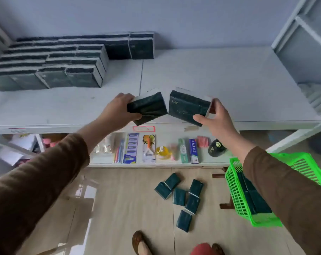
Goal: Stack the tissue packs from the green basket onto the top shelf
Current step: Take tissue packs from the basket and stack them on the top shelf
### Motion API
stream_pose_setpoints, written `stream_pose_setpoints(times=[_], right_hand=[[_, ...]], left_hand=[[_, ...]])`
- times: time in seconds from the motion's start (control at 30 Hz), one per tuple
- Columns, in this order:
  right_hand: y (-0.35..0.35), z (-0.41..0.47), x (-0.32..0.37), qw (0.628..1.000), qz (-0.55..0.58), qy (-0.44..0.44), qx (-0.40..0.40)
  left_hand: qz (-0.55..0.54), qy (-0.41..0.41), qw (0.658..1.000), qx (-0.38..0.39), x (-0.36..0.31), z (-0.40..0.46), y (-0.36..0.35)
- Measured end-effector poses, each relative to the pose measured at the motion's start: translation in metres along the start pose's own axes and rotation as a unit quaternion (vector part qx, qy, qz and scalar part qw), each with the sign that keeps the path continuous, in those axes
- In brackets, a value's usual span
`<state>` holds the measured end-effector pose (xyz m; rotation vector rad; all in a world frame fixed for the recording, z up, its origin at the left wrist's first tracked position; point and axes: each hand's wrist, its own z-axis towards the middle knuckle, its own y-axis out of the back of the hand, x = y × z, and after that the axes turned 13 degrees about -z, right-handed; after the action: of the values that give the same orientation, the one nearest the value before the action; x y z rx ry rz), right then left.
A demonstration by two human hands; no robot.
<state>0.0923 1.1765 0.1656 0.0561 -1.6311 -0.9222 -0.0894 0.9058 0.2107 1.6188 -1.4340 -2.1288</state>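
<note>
My left hand (119,111) grips a dark green tissue pack (148,107) over the front edge of the white top shelf (220,80). Beside it, my right hand (216,118) holds a second dark green pack (188,106) between thumb and fingers. The two packs nearly meet at their inner corners. A large stack of the same packs (64,61) fills the shelf's back left. The green basket (247,192) stands on the floor at the lower right with more packs inside, partly hidden by my right sleeve. Several packs (183,197) lie loose on the floor.
The lower shelf (156,163) carries small goods: razors, toothpaste boxes, a yellow tape roll, a dark cap. A white rack frame (303,34) stands at the right. My feet show at the bottom on the wooden floor.
</note>
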Motion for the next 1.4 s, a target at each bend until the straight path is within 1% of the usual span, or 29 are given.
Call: stream_pose_setpoints(times=[0.13,0.3,0.47,0.63,0.73,0.8,0.87,0.97,1.13,1.3,1.4], right_hand=[[-0.057,0.034,0.042,1.000,0.008,-0.018,0.001],[-0.098,0.095,0.071,0.999,0.018,-0.025,-0.012],[-0.127,0.173,0.076,0.998,0.028,-0.038,-0.033],[-0.150,0.260,0.068,0.998,0.027,-0.051,-0.007],[-0.158,0.305,0.066,0.998,0.017,-0.053,0.000],[-0.163,0.331,0.063,0.999,0.005,-0.052,0.000],[-0.170,0.350,0.062,0.999,-0.010,-0.049,0.007],[-0.186,0.368,0.062,0.998,-0.036,-0.047,0.009],[-0.210,0.379,0.063,0.991,-0.090,-0.067,-0.070],[-0.204,0.364,0.068,0.990,-0.082,-0.090,-0.071],[-0.191,0.336,0.075,0.987,-0.117,-0.085,-0.075]], left_hand=[[0.022,-0.009,1.000,-0.007,0.041,0.028,0.057],[0.053,0.000,0.998,-0.035,0.076,0.093,0.095],[0.089,-0.045,0.994,-0.040,0.091,0.184,0.111],[0.153,-0.078,0.984,-0.040,0.112,0.274,0.118],[0.207,-0.081,0.975,-0.018,0.125,0.312,0.121],[0.251,-0.085,0.964,-0.020,0.133,0.331,0.122],[0.292,-0.090,0.952,-0.025,0.140,0.344,0.122],[0.306,-0.090,0.947,-0.029,0.148,0.355,0.119],[0.313,-0.091,0.945,-0.037,0.156,0.358,0.114],[0.340,-0.073,0.937,-0.027,0.149,0.344,0.115],[0.315,-0.091,0.944,-0.040,0.140,0.318,0.113]])
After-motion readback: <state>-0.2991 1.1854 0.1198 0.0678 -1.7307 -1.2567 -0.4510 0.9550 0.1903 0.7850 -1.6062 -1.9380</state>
